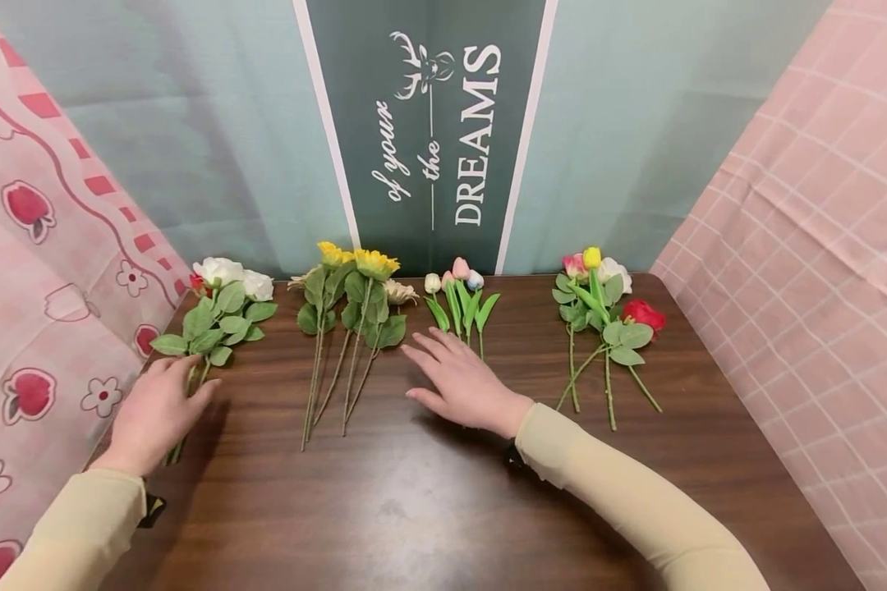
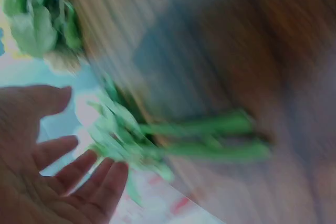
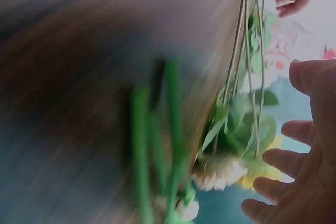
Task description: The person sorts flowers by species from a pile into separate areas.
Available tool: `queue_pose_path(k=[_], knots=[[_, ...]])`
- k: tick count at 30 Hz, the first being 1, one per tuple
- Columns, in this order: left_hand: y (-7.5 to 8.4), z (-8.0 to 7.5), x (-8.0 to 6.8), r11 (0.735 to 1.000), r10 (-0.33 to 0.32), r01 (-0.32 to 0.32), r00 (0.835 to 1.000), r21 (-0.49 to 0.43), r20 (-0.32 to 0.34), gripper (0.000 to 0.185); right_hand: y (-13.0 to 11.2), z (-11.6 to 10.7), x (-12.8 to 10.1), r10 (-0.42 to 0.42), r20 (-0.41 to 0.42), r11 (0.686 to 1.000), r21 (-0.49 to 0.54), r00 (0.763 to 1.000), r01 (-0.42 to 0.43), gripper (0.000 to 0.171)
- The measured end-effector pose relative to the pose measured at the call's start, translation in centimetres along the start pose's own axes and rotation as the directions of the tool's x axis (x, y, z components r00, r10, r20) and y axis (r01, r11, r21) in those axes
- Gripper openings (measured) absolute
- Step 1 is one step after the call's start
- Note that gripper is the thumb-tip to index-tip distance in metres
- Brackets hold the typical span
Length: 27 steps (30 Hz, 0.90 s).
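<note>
The white rose bunch (image 1: 218, 316) lies at the far left of the dark wooden surface (image 1: 429, 501), its blooms toward the backdrop and its stems running back toward the person; the left hand (image 1: 155, 410) rests over the lower ends of those stems, fingers relaxed and slightly spread, not clearly curled around them; in the left wrist view the same hand (image 2: 50, 166) shows an open palm with straight fingers beside blurred green stems (image 2: 205, 137).

The right hand (image 1: 461, 382) lies flat on the surface with fingers spread, between the sunflower bunch (image 1: 351, 316) and the small tulip bunch (image 1: 458, 300), just short of the tulip stems and holding nothing; the right wrist view is blurred, yet shows the open palm (image 3: 310, 182) near thin sunflower stems (image 3: 244, 72) and thicker green stems (image 3: 157, 140).

Both arms wear pale beige sleeves (image 1: 636, 492).

Well to the right lies a mixed bunch (image 1: 602, 316) with pink, yellow, white and red blooms, apart from both hands.

Behind the surface hangs a dark green banner (image 1: 429, 123) with white lettering on a pale teal backdrop; a pink cloth with red apples (image 1: 29, 271) hangs at the left, a pink checked cloth (image 1: 806, 271) at the right.
</note>
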State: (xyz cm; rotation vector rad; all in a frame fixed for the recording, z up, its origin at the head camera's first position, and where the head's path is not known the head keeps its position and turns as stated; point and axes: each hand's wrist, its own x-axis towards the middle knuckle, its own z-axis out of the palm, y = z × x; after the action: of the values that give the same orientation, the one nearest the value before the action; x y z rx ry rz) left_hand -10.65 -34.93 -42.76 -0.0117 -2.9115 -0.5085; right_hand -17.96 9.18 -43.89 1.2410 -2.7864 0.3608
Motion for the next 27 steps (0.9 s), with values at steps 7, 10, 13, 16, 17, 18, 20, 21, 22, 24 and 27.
queue_pose_path(k=[7, 10, 13, 16, 17, 18, 20, 21, 22, 24, 27], knots=[[7.0, 1.9, 1.3, 0.962, 0.271, -0.273, 0.959, -0.021, -0.088, 0.075, 4.3, -1.3, -2.6, 0.160, -0.057, 0.986, 0.045, 0.985, -0.158, 0.061], [10.4, 2.9, 1.7, 0.923, 0.384, -0.385, 0.922, -0.006, -0.056, 0.078, 6.5, -2.0, -4.3, 0.229, -0.086, 0.973, 0.052, 0.970, -0.225, 0.058], [13.6, 4.1, 1.8, 0.873, 0.488, -0.488, 0.872, 0.008, -0.015, 0.078, 9.0, -2.5, -6.2, 0.284, -0.127, 0.959, 0.056, 0.950, -0.279, 0.053], [16.7, 5.4, 1.6, 0.822, 0.569, -0.570, 0.821, 0.009, 0.035, 0.077, 11.5, -3.1, -8.0, 0.347, -0.165, 0.938, 0.068, 0.923, -0.340, 0.043], [17.6, 5.8, 1.6, 0.805, 0.592, -0.593, 0.804, 0.005, 0.051, 0.077, 12.3, -3.3, -8.6, 0.370, -0.175, 0.929, 0.079, 0.912, -0.362, 0.039], [18.6, 6.2, 1.5, 0.788, 0.614, -0.616, 0.786, -0.001, 0.069, 0.076, 13.1, -3.6, -9.2, 0.397, -0.183, 0.918, 0.093, 0.899, -0.386, 0.035], [20.4, 7.0, 1.3, 0.756, 0.652, -0.655, 0.751, -0.007, 0.102, 0.075, 14.5, -4.2, -10.4, 0.455, -0.193, 0.890, 0.119, 0.869, -0.440, 0.028], [21.2, 7.4, 1.2, 0.739, 0.670, -0.674, 0.733, -0.012, 0.115, 0.075, 15.1, -4.5, -10.9, 0.481, -0.198, 0.877, 0.128, 0.854, -0.464, 0.025], [22.1, 7.8, 1.2, 0.722, 0.687, -0.691, 0.715, -0.019, 0.130, 0.074, 15.6, -4.8, -11.5, 0.506, -0.199, 0.862, 0.137, 0.839, -0.488, 0.023], [23.7, 8.5, 1.1, 0.690, 0.717, -0.723, 0.679, -0.023, 0.155, 0.074, 16.5, -5.4, -12.5, 0.545, -0.200, 0.838, 0.143, 0.814, -0.526, 0.021], [25.9, 9.4, 0.9, 0.653, 0.749, -0.757, 0.636, -0.037, 0.187, 0.074, 17.4, -6.0, -14.0, 0.584, -0.195, 0.812, 0.138, 0.788, -0.568, 0.020]])
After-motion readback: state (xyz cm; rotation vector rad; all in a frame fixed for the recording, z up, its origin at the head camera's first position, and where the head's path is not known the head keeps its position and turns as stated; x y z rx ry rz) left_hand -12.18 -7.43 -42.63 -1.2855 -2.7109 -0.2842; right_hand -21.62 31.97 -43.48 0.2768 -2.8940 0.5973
